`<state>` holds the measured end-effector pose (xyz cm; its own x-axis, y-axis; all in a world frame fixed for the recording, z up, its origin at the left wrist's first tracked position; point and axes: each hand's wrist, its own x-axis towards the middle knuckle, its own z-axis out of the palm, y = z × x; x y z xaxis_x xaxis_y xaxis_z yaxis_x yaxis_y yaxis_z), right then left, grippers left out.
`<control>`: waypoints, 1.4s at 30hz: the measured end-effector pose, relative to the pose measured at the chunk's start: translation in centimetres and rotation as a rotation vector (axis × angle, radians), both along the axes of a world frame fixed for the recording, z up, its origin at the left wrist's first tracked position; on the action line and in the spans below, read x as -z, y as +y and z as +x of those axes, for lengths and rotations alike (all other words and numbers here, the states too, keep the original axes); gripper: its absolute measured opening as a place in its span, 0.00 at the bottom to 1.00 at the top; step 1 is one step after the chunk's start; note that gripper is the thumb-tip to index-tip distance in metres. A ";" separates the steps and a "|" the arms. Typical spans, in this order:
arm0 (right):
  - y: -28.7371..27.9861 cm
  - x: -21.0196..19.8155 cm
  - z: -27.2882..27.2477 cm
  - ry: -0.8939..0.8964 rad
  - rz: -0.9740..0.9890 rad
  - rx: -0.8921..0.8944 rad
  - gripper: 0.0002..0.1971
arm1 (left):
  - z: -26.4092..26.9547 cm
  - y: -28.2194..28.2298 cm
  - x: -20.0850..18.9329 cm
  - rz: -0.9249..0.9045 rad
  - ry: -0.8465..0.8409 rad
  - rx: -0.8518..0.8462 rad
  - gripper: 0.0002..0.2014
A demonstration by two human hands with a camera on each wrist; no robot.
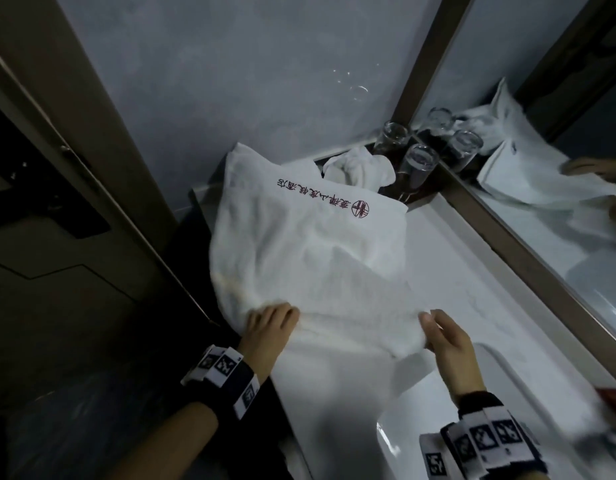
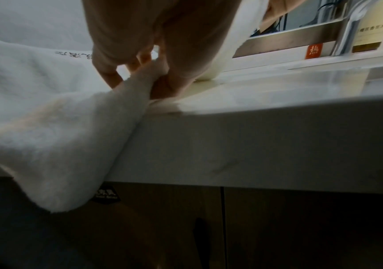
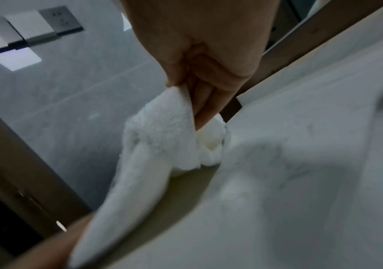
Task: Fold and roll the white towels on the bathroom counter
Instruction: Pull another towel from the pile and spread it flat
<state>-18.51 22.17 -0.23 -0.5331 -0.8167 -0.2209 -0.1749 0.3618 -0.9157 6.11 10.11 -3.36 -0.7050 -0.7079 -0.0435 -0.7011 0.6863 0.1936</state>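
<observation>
I see the large white terry towel with dark red lettering [image 1: 310, 251] spread over the white stone tabletop [image 1: 479, 289], its near edge beside the white basin [image 1: 528, 403]. My left hand [image 1: 270, 327] pinches the towel's near left corner, fingers [image 2: 107, 72] clamped on the cloth. My right hand [image 1: 448, 341] pinches the near right corner, beside the basin.

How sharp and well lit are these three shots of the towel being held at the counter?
Head view: dim, edges bowed, red lettering on the towel crisp, small glare flecks on the wall. Left wrist view: cabinet below nearly black, left hand soft. Right wrist view: smeared by motion blur around the right hand.
</observation>
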 end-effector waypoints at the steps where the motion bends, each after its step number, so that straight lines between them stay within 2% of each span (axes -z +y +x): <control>1: 0.2 0.5 -0.5 0.099 0.071 -0.005 0.18 | 0.3 -0.1 -0.1 0.045 -0.006 0.031 0.17; 3: 0.7 1.7 -1.2 0.306 0.239 -0.035 0.17 | 0.9 -0.5 0.5 0.160 0.022 0.050 0.28; 4: 1.0 2.4 -1.5 0.382 0.328 -0.052 0.15 | 1.1 -0.6 1.0 0.269 0.036 0.068 0.30; 7: 2.0 3.9 -2.2 0.438 0.604 -0.069 0.11 | 1.7 0.2 1.5 0.512 0.169 0.137 0.27; 9: 2.6 4.4 -2.6 0.420 0.703 -0.056 0.12 | 2.0 1.2 1.8 0.618 0.247 0.199 0.25; 12: 2.8 3.7 -3.0 0.459 0.795 -0.068 0.17 | 2.5 2.1 2.4 0.710 0.246 0.296 0.23; 14: 2.6 3.0 -3.2 0.526 0.852 -0.087 0.17 | 2.8 1.9 2.6 0.734 0.238 0.313 0.22; 16: 2.0 2.3 -3.2 0.574 0.792 -0.092 0.09 | 3.1 1.1 2.6 0.769 0.262 0.313 0.21; 18: 1.1 1.8 -3.1 0.555 0.622 -0.068 0.03 | 3.3 0.0 2.2 0.791 0.303 0.271 0.20; 22: -2.1 1.4 -2.2 0.524 0.428 -0.061 0.11 | 3.2 -4.3 1.1 0.663 0.477 0.072 0.09; 24: -4.0 1.7 -1.8 0.510 0.393 -0.094 0.15 | 2.9 -7.1 0.6 0.552 0.515 0.012 0.11; 28: -8.1 1.7 -1.3 0.517 0.278 -0.128 0.20 | 1.8 -12.6 -0.4 0.371 0.452 -0.049 0.15; 31: -11.3 1.6 -1.4 0.527 0.181 -0.194 0.15 | 0.8 -15.6 -0.6 0.287 0.407 -0.047 0.18; 34: -14.9 1.6 -1.6 0.581 0.141 -0.260 0.09 | -0.3 -17.5 0.2 0.226 0.340 -0.083 0.26; 37: -18.2 1.5 -1.8 0.654 0.087 -0.254 0.14 | -1.0 -18.6 1.2 0.222 0.255 -0.086 0.28; 40: -19.9 1.7 -2.0 0.665 0.134 -0.292 0.26 | -1.4 -19.1 1.6 0.208 0.236 -0.057 0.17; 42: -20.3 2.1 -1.9 0.686 0.192 -0.327 0.31 | -1.5 -19.2 1.6 0.211 0.227 -0.057 0.12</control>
